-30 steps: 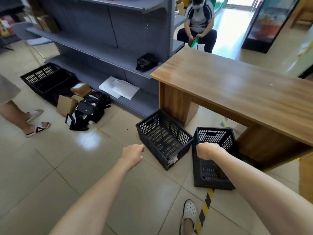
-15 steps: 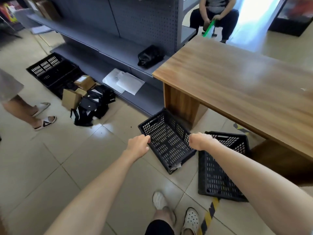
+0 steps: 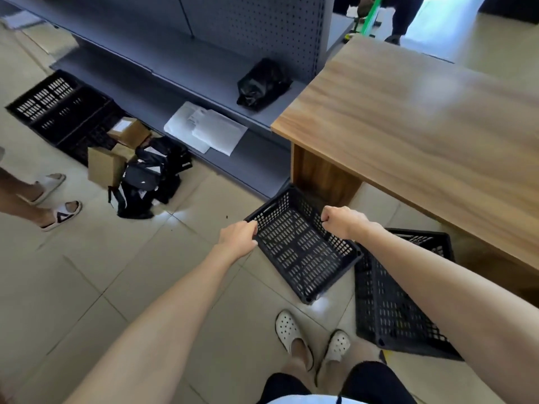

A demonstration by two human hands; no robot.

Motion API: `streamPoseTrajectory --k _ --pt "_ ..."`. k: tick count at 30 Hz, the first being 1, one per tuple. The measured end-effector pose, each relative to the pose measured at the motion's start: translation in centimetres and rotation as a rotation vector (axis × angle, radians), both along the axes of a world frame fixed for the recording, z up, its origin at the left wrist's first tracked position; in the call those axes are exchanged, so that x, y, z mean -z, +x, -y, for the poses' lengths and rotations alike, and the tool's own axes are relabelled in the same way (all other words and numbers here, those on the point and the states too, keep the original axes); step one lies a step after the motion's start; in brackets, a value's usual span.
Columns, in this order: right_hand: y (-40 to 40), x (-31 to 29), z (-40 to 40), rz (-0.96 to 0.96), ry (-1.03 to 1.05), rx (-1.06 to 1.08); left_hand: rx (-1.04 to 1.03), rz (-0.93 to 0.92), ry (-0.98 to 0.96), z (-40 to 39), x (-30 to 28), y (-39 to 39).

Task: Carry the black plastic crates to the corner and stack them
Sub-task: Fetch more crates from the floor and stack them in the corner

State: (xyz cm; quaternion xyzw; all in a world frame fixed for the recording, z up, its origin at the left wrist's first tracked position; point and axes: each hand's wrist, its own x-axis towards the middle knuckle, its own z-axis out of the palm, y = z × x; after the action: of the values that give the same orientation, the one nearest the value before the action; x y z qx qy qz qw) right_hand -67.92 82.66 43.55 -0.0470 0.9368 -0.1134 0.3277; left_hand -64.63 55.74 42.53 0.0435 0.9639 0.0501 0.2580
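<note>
A black perforated plastic crate [image 3: 300, 252] sits tilted on the tiled floor by the foot of the wooden counter. My left hand [image 3: 237, 239] grips its left rim. My right hand [image 3: 342, 221] is closed over its right rim. A second black crate [image 3: 393, 310] rests on the floor to the right, partly hidden under my right forearm. More black crates [image 3: 55, 109] lie stacked on the floor at the far left, beside the shelving.
A wooden counter [image 3: 423, 135] overhangs on the right. Grey shelving [image 3: 180, 71] runs along the back with papers and a black bag on it. Cardboard boxes and black bags [image 3: 137, 170] litter the floor. Another person's sandalled feet [image 3: 55, 199] stand at left.
I have stepped closer and leaned down. Both hands moved forward from above the crate onto its two side rims and closed on them.
</note>
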Motion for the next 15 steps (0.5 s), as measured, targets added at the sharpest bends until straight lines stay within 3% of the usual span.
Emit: streamPoseTrajectory --k 9,15 --pt "-1.2 9.4 -1.4 0.229 -0.032 0.0 0.016 0.075 -0.06 -0.5 6.4 -1.5" --pt "-4.9 15.3 -4.9 0.275 -0.074 0.143 -0.044 0.135 -0.101 -0.3 11.6 -4.2"
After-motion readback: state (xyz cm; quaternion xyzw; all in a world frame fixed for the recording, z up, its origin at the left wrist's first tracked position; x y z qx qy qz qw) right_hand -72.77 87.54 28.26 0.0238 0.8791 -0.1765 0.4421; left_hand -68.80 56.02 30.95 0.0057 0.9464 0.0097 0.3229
